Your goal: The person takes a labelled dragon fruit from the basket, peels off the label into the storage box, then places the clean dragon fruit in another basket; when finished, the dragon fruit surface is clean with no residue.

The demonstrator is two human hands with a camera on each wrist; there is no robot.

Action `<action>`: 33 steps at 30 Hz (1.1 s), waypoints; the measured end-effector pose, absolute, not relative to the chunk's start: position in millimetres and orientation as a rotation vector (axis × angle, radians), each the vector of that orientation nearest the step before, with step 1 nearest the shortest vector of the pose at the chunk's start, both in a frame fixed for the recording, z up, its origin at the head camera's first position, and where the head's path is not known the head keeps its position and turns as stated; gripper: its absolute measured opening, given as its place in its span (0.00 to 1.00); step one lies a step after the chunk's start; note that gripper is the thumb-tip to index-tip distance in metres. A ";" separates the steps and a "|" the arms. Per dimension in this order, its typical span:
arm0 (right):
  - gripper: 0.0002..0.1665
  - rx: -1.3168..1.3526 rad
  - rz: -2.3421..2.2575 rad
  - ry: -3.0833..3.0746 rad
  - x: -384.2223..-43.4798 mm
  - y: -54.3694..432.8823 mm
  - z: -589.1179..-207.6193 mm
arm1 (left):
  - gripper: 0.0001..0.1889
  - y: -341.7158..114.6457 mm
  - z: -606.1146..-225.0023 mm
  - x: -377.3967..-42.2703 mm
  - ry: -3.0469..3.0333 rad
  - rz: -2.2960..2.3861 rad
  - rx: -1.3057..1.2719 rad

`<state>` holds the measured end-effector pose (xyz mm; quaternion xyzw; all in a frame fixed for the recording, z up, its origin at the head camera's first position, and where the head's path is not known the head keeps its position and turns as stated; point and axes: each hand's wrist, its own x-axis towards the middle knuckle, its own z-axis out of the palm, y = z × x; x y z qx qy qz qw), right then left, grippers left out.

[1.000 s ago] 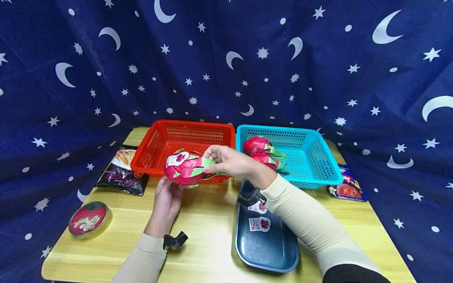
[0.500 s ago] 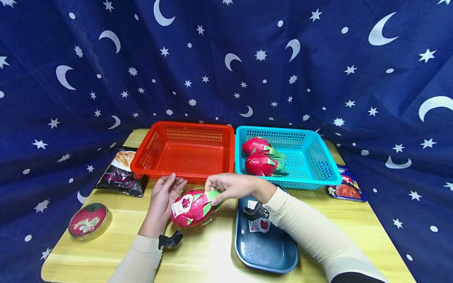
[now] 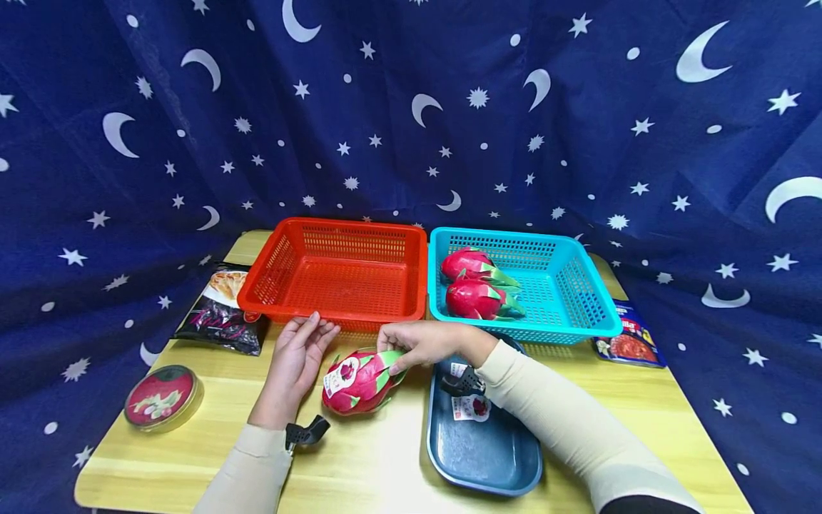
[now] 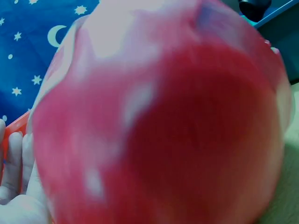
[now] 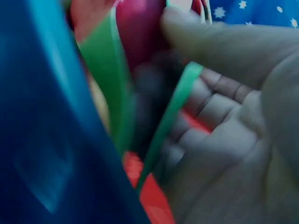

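Note:
A pink dragon fruit [image 3: 357, 382] with green leaf tips and a white oval sticker [image 3: 342, 377] is over the near middle of the table. My right hand [image 3: 427, 344] pinches it by its leafy end, thumb on top. In the right wrist view that thumb [image 5: 205, 39] lies against the fruit, with green leaves hanging beside the curled fingers. My left hand [image 3: 297, 360] is just left of the fruit, palm up, fingers relaxed and holding nothing. The fruit's blunt end fills most of the left wrist view, with a few left fingers [image 4: 14, 163] showing at its edge.
Behind the hands stand a red basket [image 3: 340, 318] and a turquoise basket [image 3: 552, 300] holding two dragon fruits [image 3: 475, 298]. A dark blue tray [image 3: 484, 457] with stickers lies under my right forearm. At left are a black food bag [image 3: 221, 321] and a round tin [image 3: 160, 397]; at right, a blue packet [image 3: 629, 339].
The dragon fruit has come down and toward me from the red basket's front rim, carried by my right hand. My left hand, earlier under the fruit, is now beside it.

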<state>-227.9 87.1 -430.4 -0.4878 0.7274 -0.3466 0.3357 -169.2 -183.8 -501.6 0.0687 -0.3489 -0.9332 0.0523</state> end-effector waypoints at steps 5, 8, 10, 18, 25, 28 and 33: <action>0.16 -1.438 -0.604 2.170 -227.5 91.1 -428.9 | 0.03 -184.1 -500.8 -170.2 -1.080 -2.827 0.200; 0.17 -1.454 -0.491 2.269 -223.7 91.6 -428.3 | 0.02 -184.3 -500.8 -170.6 -1.090 -2.822 0.207; 0.17 -1.447 -0.457 2.312 -220.8 91.3 -427.5 | 0.01 -184.3 -500.7 -170.4 -1.098 -2.820 0.204; 0.17 -1.441 -0.392 2.395 -212.1 88.1 -424.2 | 0.12 -182.5 -503.9 -157.7 -1.568 -2.727 -0.089; 0.17 -1.468 -0.285 2.474 -204.2 81.6 -419.3 | 0.35 -190.9 -510.3 -139.4 -2.141 -2.407 -0.692; 0.16 -1.452 -0.255 2.503 -200.2 81.9 -414.9 | 0.47 -190.6 -510.4 -135.6 -2.337 -2.336 -0.768; 0.11 -1.453 -0.280 2.542 -191.1 79.8 -403.4 | 0.50 -185.3 -507.0 -133.7 -2.553 -2.130 -0.648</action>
